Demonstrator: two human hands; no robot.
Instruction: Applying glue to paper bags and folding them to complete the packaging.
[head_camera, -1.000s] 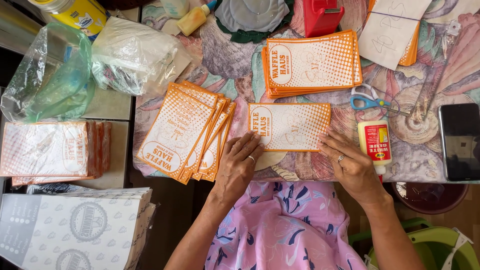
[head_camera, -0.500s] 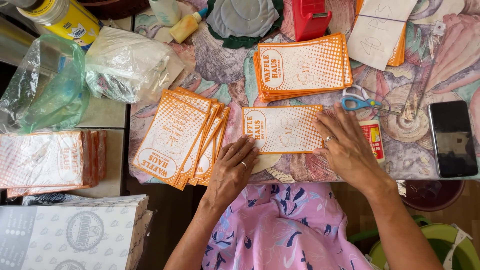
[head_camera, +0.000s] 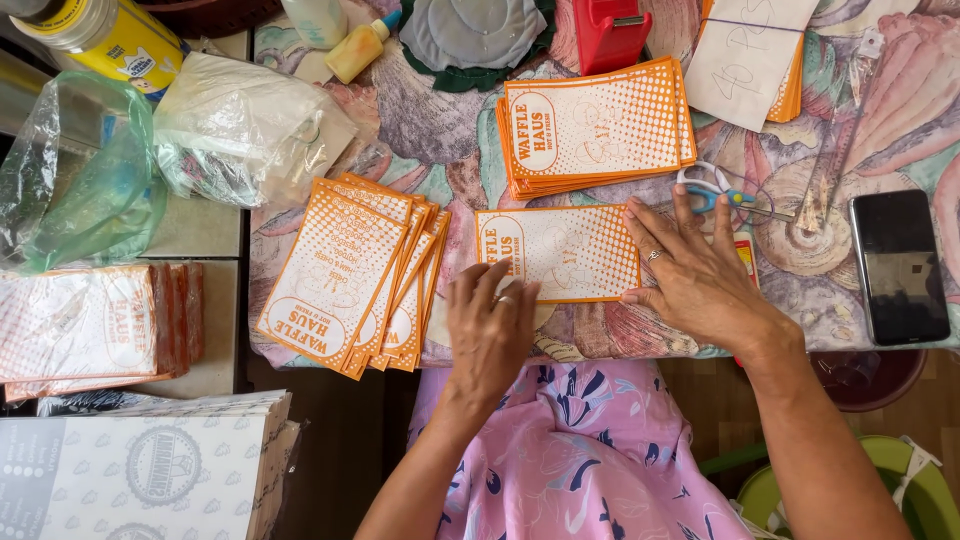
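Note:
A single orange-and-white printed paper bag (head_camera: 560, 252) lies flat at the near edge of the patterned tablecloth (head_camera: 440, 150). My left hand (head_camera: 490, 325) rests palm down on its lower left corner, fingers spread. My right hand (head_camera: 690, 270) lies flat over its right end, a ring on one finger. A fanned pile of the same bags (head_camera: 355, 275) sits left of my left hand. A neat stack of bags (head_camera: 595, 125) lies just beyond the single bag.
Blue-handled scissors (head_camera: 715, 190) and a glue bottle (head_camera: 745, 255) lie by my right hand, a black phone (head_camera: 898, 265) at far right. A red tape dispenser (head_camera: 610, 30), clear plastic bags (head_camera: 240, 125), bundled bags (head_camera: 95, 325) and a yellow tin (head_camera: 95, 35) surround them.
My right hand has slid left from beside the glue bottle onto the bag's right end. My left hand has stayed at the bag's lower left edge.

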